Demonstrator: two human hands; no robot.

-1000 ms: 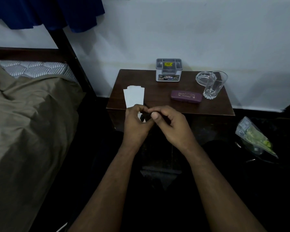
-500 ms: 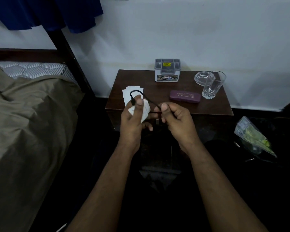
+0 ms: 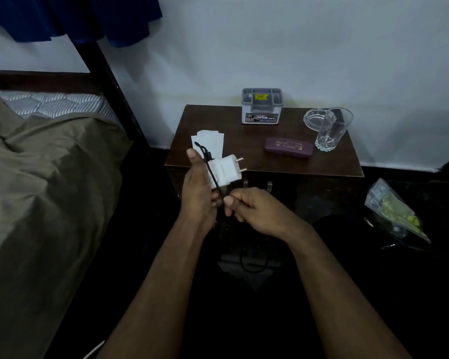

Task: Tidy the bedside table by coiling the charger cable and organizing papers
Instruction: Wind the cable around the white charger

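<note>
The left hand (image 3: 197, 187) grips the white charger plug (image 3: 223, 171) just before the surface (image 3: 244, 141), its black cable (image 3: 210, 165) crossing the plug. The right hand (image 3: 252, 208) pinches what seems to be the cable. Slack dangling below could snag, loosening the wrap. The papers (image 3: 210, 141) lie on the surface's left side.

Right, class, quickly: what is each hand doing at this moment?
Left hand: grips the white charger plug, thumb up beside it.
Right hand: pinches the black cable just below the plug.
</note>
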